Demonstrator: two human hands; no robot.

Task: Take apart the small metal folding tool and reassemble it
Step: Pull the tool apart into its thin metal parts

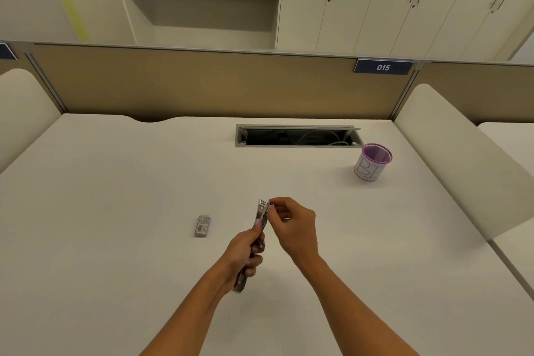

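Note:
A slim metal folding tool (261,212) is held over the white desk (115,196), pointing away from me. My left hand (244,251) grips its lower half, whose dark end sticks out below the fist. My right hand (291,222) pinches the tool's silver top end between thumb and fingertips. A small grey rectangular box (202,225) with printed labels lies flat on the desk, to the left of both hands and apart from them.
A purple mesh cup (372,162) with a white paper wrap stands at the back right. An open cable slot (297,136) is cut into the desk's far side. A tan partition (202,81) closes the back; padded dividers flank the desk.

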